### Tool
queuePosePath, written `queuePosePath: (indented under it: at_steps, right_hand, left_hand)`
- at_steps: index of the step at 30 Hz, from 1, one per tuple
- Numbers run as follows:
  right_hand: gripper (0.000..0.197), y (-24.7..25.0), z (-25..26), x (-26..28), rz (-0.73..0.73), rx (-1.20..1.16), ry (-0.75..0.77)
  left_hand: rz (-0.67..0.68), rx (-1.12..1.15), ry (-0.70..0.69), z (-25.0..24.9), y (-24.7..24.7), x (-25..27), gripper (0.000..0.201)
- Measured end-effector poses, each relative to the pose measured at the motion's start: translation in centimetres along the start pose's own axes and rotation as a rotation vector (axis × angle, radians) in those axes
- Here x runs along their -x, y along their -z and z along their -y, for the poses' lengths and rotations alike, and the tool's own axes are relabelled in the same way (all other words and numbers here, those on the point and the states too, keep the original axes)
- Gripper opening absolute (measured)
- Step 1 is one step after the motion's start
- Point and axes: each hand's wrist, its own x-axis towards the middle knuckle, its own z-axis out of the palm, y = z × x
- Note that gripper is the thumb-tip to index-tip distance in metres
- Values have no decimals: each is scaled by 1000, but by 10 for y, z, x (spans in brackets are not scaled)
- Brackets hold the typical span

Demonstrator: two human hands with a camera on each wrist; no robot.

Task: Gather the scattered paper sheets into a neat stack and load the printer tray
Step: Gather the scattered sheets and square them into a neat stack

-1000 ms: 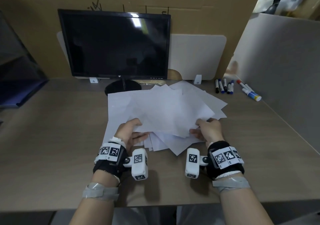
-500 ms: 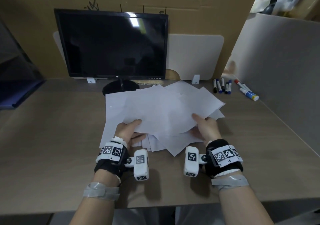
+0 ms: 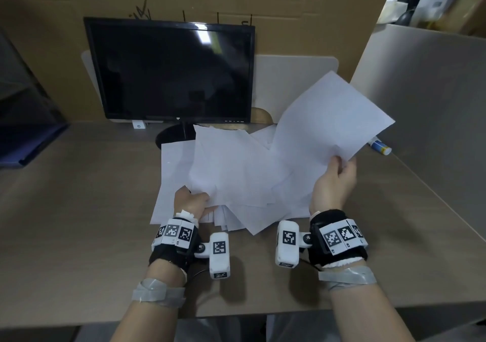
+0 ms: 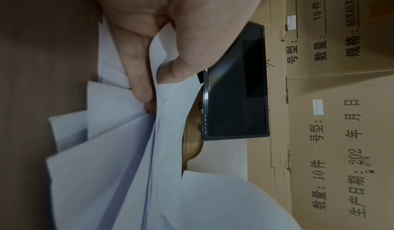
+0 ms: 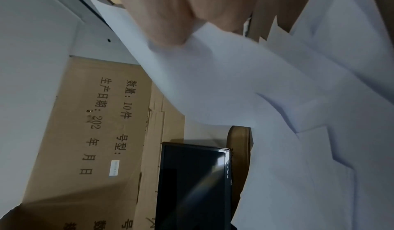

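Note:
Several white paper sheets (image 3: 231, 173) lie fanned in a loose pile on the desk in front of the monitor. My right hand (image 3: 335, 181) pinches the corner of a raised sheet (image 3: 331, 120), tilted up to the right above the pile; the right wrist view shows the thumb on that sheet (image 5: 192, 75). My left hand (image 3: 190, 201) holds the near left edge of the pile, thumb on top and fingers beneath, as the left wrist view shows on the sheets (image 4: 119, 166). No printer or tray is in view.
A black monitor (image 3: 171, 70) stands at the back of the desk (image 3: 79, 210), cardboard behind it. A grey partition (image 3: 426, 99) walls the right side, with a marker (image 3: 380, 147) at its foot. A dark blue folder (image 3: 26, 141) lies far left.
My right hand has lifted one sheet up and to the right, off the pile. The left hand has kept its hold on the near left edge. The markers are now mostly hidden behind the raised sheet.

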Motion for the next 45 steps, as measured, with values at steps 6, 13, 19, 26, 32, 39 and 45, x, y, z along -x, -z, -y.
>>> queuePosePath:
  at_steps: [6,13,19,26,32,39,45]
  right_hand:
    - [23,-13,14,11,194,-57,13]
    - [23,-29,32,41,591,-79,-5]
    - [19,-45,29,33,467,-58,6]
    - [23,-65,6,12,448,128,-127]
    - [27,-62,-15,13,674,426,-498]
    - [27,-43,-27,13,718,562,-493]
    - [33,-41,-31,-9,609,748,-268]
  left_hand:
    - [1,-43,34,0,0,-2,17]
    - [82,59,14,3,7,-8,78]
    - [150,153,41,-4,16,2,80]
    - [175,130,76,-8,25,-6,60]
    - [61,-30,19,3,26,-17,64]
    - [9,35,59,-3,13,-16,75]
    - [-75,-152,99,-24,16,-25,23]
